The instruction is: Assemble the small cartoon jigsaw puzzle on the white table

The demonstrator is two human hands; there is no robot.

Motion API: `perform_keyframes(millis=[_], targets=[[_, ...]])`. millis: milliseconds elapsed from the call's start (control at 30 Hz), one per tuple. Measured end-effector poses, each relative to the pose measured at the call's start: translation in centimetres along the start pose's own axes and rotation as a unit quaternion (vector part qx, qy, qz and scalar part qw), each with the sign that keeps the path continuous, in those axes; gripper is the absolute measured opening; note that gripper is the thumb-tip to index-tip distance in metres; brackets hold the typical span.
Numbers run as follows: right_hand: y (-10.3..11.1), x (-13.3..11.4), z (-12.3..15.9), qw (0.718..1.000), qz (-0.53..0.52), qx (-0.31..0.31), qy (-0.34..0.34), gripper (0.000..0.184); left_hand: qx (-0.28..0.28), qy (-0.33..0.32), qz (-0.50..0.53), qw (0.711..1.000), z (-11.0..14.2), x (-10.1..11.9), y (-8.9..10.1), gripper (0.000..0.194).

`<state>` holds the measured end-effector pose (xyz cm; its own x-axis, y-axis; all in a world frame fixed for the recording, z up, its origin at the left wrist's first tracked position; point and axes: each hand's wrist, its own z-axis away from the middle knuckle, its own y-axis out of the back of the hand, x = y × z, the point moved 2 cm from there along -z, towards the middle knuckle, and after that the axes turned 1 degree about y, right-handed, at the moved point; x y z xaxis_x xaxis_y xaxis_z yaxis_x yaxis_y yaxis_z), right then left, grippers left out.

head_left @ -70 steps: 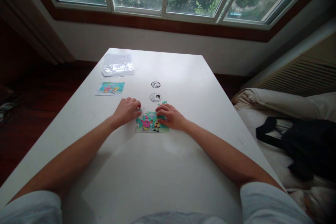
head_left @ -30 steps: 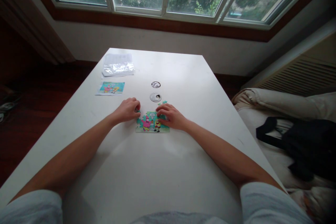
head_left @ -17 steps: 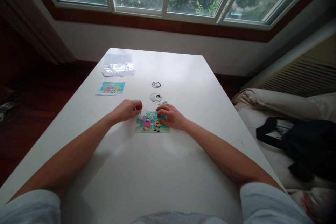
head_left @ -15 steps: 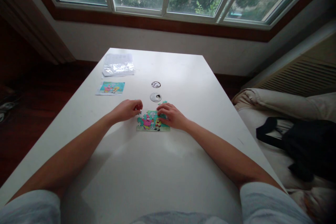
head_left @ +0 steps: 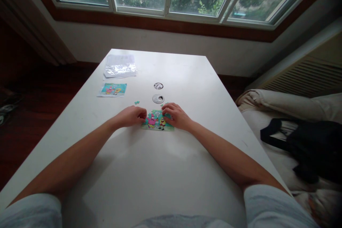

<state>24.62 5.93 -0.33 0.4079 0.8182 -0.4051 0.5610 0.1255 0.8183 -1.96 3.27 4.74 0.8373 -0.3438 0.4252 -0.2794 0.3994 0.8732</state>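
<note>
A partly joined jigsaw puzzle (head_left: 156, 123) with pink and yellow cartoon figures on a green-blue ground lies flat on the white table. At its upper left edge my left hand (head_left: 132, 116) is closed, thumb and fingertips pinched on a small puzzle piece that they mostly hide. My right hand (head_left: 177, 115) has its fingers bent over the puzzle's right side, gripping it and covering that part. Loose puzzle pieces (head_left: 136, 102) lie beyond my left hand, and a few more show just past my right fingertips.
A printed picture (head_left: 114, 89) of the same cartoon scene lies at the left of the white table (head_left: 160, 171). Behind it is a clear plastic bag (head_left: 120, 67) with paper. Two round table inserts (head_left: 158, 98) sit beyond the puzzle. A black bag (head_left: 315, 146) rests on the seat at right.
My left hand has moved slightly right and nearer, bringing its piece to the puzzle's edge, and uncovers loose pieces behind it. The puzzle has shifted a little right and away from me.
</note>
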Motion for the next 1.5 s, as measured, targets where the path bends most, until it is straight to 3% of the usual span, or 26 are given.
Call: perform_keyframes(millis=[433,833,1100,1500], targets=[[-0.13,0.65,0.16,1.0,0.007,0.008,-0.012,0.01,0.033,0.003,-0.027,0.999,-0.33,-0.48,-0.29,0.014],[-0.12,0.56,0.06,1.0,0.014,-0.001,-0.021,0.011,-0.018,-0.011,0.043,0.999,-0.47,-0.49,-0.03,0.017],[-0.08,0.45,0.06,1.0,0.014,-0.004,-0.026,0.011,0.011,-0.005,-0.006,1.0,-0.38,-0.45,-0.13,0.016],[0.03,0.39,-0.02,1.0,0.013,-0.001,-0.02,0.011,0.011,-0.003,-0.03,0.999,-0.37,-0.32,-0.43,0.013]])
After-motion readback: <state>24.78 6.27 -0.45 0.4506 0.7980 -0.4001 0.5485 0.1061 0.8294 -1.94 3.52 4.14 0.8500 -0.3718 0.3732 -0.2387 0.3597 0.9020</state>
